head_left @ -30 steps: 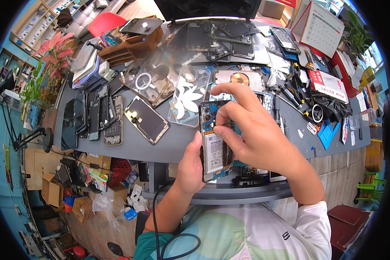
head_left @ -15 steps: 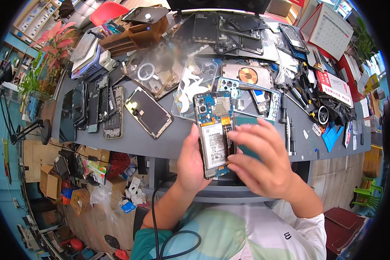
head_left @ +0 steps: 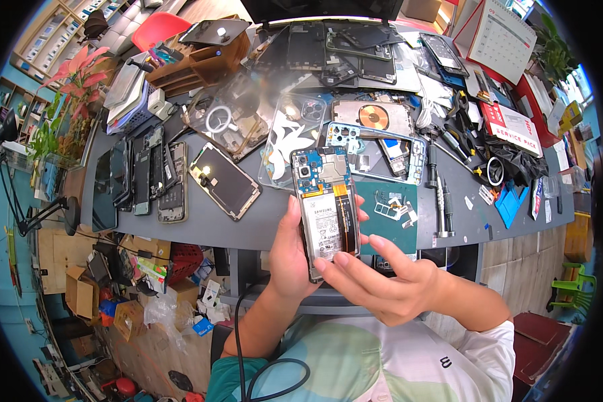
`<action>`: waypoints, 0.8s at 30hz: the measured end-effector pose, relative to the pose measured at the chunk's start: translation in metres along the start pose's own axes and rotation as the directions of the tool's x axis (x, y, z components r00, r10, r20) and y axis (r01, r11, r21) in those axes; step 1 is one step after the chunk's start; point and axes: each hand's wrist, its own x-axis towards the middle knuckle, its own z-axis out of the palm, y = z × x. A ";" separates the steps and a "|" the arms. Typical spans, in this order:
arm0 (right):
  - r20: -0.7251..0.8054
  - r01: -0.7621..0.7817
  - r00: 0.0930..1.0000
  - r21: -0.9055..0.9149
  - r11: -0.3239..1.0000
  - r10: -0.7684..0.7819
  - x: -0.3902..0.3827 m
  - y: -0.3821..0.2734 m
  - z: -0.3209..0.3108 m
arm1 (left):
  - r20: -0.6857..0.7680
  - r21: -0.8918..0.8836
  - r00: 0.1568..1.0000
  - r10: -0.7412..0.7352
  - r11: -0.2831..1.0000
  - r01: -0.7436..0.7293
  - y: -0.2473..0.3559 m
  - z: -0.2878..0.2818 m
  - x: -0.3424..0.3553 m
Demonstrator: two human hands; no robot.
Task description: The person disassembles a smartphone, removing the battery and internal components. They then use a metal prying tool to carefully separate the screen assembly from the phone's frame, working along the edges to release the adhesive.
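An opened smartphone stands nearly upright over the front edge of the desk, its back cover off. Inside show a blue circuit board, two camera lenses, a white-labelled battery and dark flex cables along the right side. My left hand is wrapped round the phone, thumb on the left edge and fingertips showing past the right one. Across the phone's lower end reach the fingers of my right hand, stretched out and apart. Its fingertips touch or hover just over the battery's bottom; which of these I cannot tell. They cover the lower connectors.
Behind the phone lies a green mat with small metal parts. Screwdrivers lie right of it. A phone frame, a loose screen panel and several opened phones cover the desk. A black cable hangs before me.
My right hand has moved down from the phone's right side to its lower end, its fingers straightening. The phone has shifted slightly left in view, and the mat's small parts now show.
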 end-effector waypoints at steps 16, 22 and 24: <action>0.017 0.166 0.986 -0.042 0.985 -0.165 0.010 0.004 -0.001 | -0.007 0.001 1.000 -0.023 1.000 0.023 0.001 0.002 0.000; 0.009 0.243 0.970 -0.046 0.969 -0.243 0.008 0.005 0.002 | 0.008 0.003 0.999 -0.041 0.999 0.041 0.002 0.002 0.000; 0.005 0.257 0.966 -0.043 0.965 -0.257 0.008 0.006 0.003 | -0.006 -0.005 0.999 -0.040 0.999 0.040 0.001 0.002 0.001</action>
